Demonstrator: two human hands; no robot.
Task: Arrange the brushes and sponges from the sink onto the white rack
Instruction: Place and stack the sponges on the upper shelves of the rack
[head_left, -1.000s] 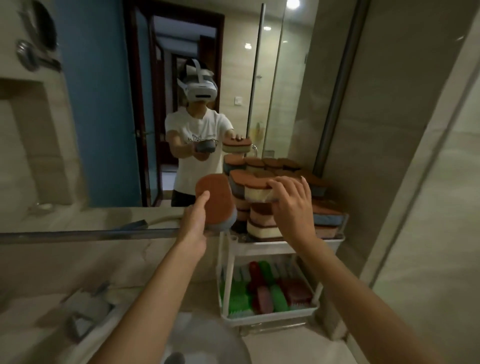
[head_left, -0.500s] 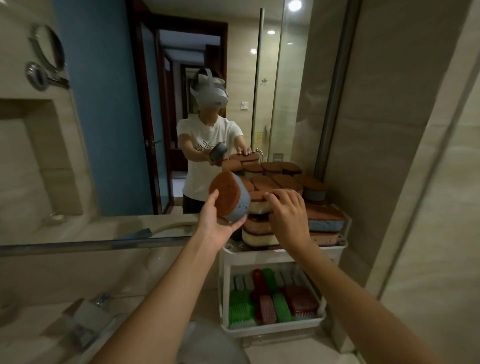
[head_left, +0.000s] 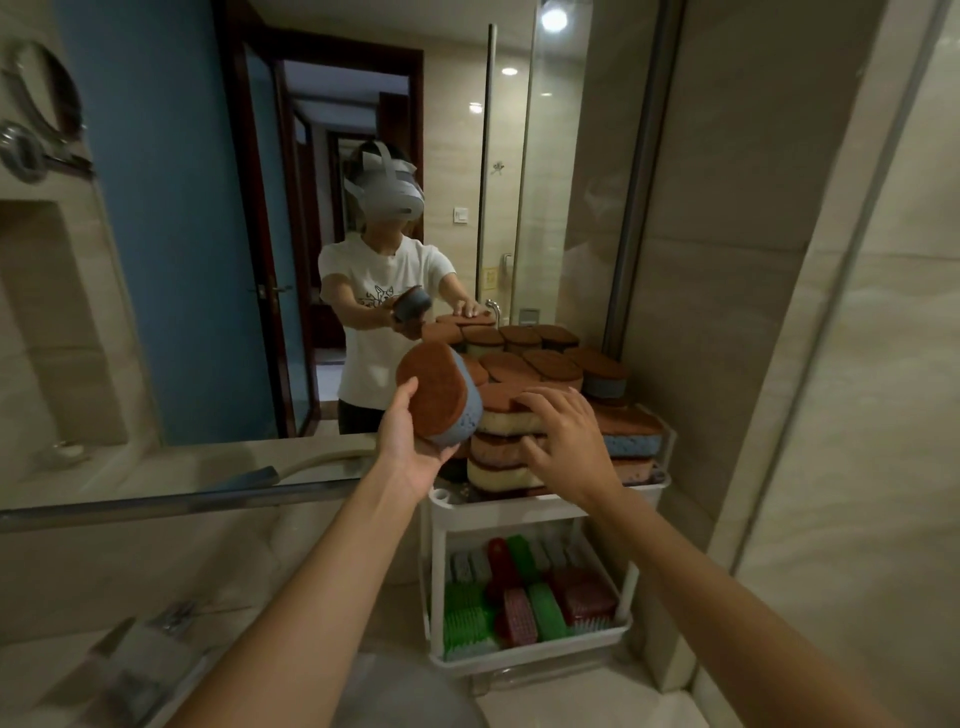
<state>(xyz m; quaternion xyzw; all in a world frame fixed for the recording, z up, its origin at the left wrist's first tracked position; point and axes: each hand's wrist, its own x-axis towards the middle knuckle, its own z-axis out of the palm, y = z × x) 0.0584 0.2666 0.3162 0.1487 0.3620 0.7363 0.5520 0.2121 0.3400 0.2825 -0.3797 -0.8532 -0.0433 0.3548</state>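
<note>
Blue sponge w/ brown scrub top (head_left: 439, 397) is tilted on edge, held up just left of the sponge pile (head_left: 524, 421). Pile = yellow & blue sponges, brown tops, stacked a few high on top tier of white rack (head_left: 545, 506). Bottom tier: green, red & grey brushes (head_left: 524, 597) packed close.

I'm seeing a rust-brown and blue-grey sponge (head_left: 439, 399), a brown-and-cream stack (head_left: 506, 441), green and red brushes (head_left: 524, 597), a white rack (head_left: 540, 514), and a blue wall (head_left: 161, 208).
</note>
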